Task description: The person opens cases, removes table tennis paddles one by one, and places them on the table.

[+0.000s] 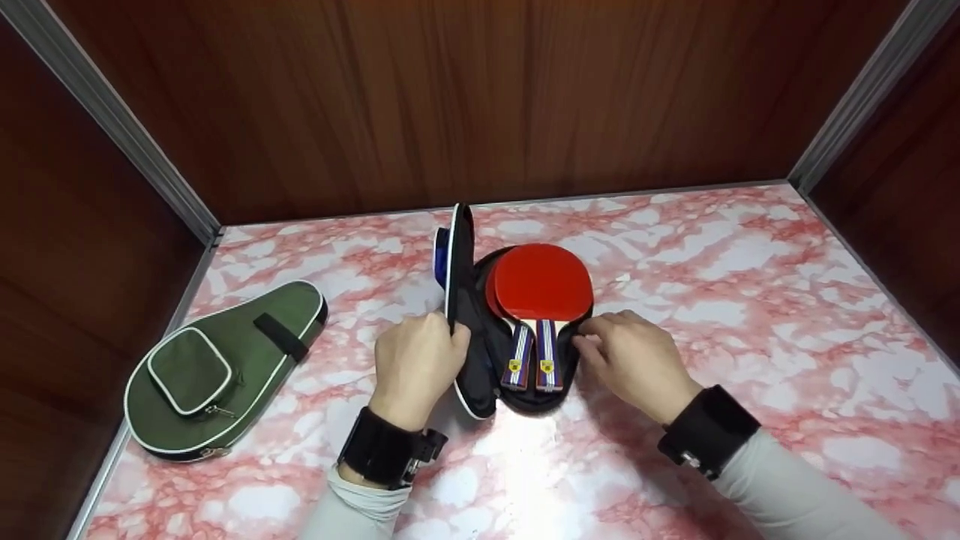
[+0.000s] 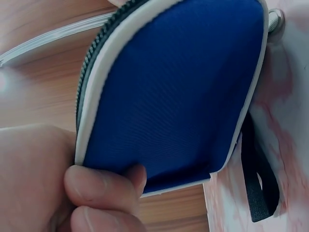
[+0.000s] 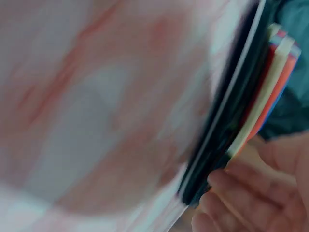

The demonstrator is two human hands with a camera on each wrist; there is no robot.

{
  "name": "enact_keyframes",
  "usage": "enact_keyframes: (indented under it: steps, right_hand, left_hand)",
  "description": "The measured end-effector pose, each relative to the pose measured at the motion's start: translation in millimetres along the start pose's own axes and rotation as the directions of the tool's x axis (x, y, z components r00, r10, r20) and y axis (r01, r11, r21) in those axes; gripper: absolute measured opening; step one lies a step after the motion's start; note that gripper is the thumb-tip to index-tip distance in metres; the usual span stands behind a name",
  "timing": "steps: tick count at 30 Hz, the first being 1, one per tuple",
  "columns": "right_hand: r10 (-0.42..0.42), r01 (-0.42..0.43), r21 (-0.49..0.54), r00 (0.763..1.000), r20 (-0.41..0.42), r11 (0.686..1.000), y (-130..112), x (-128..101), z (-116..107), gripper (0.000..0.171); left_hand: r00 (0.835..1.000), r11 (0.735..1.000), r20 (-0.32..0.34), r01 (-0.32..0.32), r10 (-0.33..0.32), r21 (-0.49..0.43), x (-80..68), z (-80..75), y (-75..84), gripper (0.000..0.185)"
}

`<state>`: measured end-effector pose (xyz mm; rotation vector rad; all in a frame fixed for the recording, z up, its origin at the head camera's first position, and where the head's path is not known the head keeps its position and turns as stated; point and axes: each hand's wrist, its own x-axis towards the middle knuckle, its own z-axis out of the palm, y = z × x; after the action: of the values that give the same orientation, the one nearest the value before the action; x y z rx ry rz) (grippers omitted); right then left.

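Observation:
A blue paddle case with white piping lies unzipped in the middle of the marble-patterned table. Two red table-tennis paddles lie stacked in its black-lined lower half, handles toward me. My left hand pinches the raised lid at its edge and holds it upright; the left wrist view shows the lid's blue outside and my thumb on its rim. My right hand has curled fingers at the case's right edge, beside the handles. The right wrist view is blurred; fingertips touch the case's edge.
A green paddle case with a front pocket and a black strap lies zipped at the left, near the table's edge. Dark wooden walls with metal corner strips enclose the table on three sides. A black loop strap hangs from the blue case.

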<state>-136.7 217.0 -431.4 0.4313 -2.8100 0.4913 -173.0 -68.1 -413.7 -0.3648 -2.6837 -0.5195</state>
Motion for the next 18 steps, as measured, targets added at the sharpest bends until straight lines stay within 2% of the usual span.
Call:
enact_keyframes:
  steps: [2, 4, 9, 13, 18]
  right_hand:
    - [0.050, -0.050, 0.006, 0.999, -0.009, 0.999, -10.7, 2.8, 1.2, 0.022]
    - [0.091, -0.091, 0.007, 0.996, 0.018, 0.996, -19.4, 7.0, 4.6, 0.032]
    - [0.142, -0.140, -0.026, 0.987, 0.076, 0.990, -28.9, 15.6, 17.5, 0.049]
    - [0.165, -0.161, -0.058, 0.982, 0.092, 0.985, -30.7, 19.3, 21.7, 0.051]
    - [0.191, -0.180, -0.100, 0.975, 0.114, 0.979, -30.5, 21.8, 21.3, 0.046]
  left_hand:
    - [1.000, 1.000, 0.000, -0.005, 0.005, -0.005, 0.4, 0.5, 1.1, 0.043]
    - [1.000, 1.000, 0.003, -0.009, 0.009, -0.011, 0.6, 1.5, 1.5, 0.043]
    - [0.999, 0.999, 0.038, -0.008, 0.009, -0.034, 0.4, 3.2, 2.8, 0.043]
    - [0.997, 0.999, 0.074, 0.002, 0.001, -0.038, 0.5, 1.8, 3.4, 0.044]
    - [0.998, 0.999, 0.064, -0.007, 0.009, -0.038, -0.1, 0.1, 3.5, 0.044]
